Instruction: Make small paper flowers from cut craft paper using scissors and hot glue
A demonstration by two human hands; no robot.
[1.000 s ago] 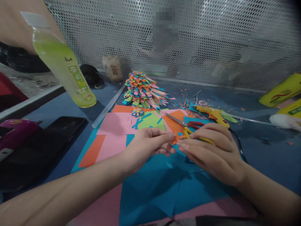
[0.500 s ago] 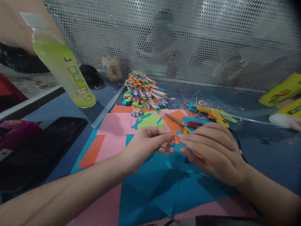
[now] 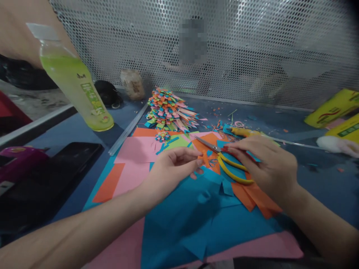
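Note:
My left hand [image 3: 179, 162] pinches a small orange paper piece [image 3: 205, 160] between thumb and forefinger, above the layered sheets. My right hand [image 3: 266, 168] has its fingers closed on the red part of the scissors [image 3: 235, 168]. Their yellow handle loops lie toward me, and the metal blades point away to the left. Orange paper strips [image 3: 249, 198] lie under my right hand. On the blue paper [image 3: 179, 213] between my arms rests a small curled blue paper piece [image 3: 204, 196]. Beyond my left hand sits a small multicoloured paper flower [image 3: 162, 136].
A cone of layered paper strips [image 3: 169, 110] stands at the back, near a perforated metal screen [image 3: 252, 56]. A drink bottle [image 3: 77, 86], a black phone [image 3: 56, 172] and a purple tool [image 3: 19, 164] are at left. A yellow glue gun [image 3: 245, 132] and yellow packs [image 3: 333, 108] are at right.
My right hand has moved from beside my left fingertips to the scissors and taken hold of them. The orange strips and curled blue piece now show. My left hand stays nearly in place.

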